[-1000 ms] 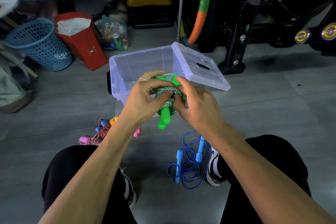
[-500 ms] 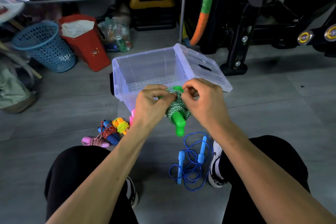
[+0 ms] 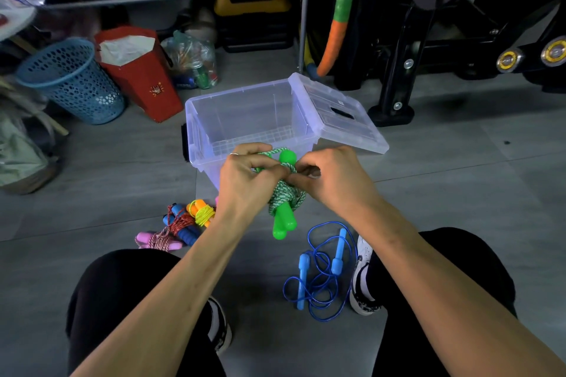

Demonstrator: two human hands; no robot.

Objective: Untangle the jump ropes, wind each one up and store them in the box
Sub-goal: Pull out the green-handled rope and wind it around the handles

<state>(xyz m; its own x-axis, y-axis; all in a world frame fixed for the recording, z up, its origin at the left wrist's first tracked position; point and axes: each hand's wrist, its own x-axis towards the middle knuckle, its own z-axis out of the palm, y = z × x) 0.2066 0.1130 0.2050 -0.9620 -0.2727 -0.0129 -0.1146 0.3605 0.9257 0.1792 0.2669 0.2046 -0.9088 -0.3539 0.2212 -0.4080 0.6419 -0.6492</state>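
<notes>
The green jump rope [image 3: 283,199] hangs between the two hands, in front of the near wall of the clear plastic box [image 3: 245,113]. Its speckled cord is wound round both green handles, whose lower ends stick out below the hands. The left hand [image 3: 245,180] grips the top of the bundle, fingers curled round cord and handle; a loop of cord rises above its knuckles. The right hand [image 3: 330,177] pinches the cord at the upper right of the winding, fingertips pressed together on it. The box's lid [image 3: 343,113] leans open on the box's right side.

On the floor, a loose blue jump rope [image 3: 321,272] lies beside the right shoe [image 3: 363,272], and a cluster of wound ropes [image 3: 180,223] lies left of the left forearm, partly hidden behind it. Where the cord's end runs is concealed by the fingers.
</notes>
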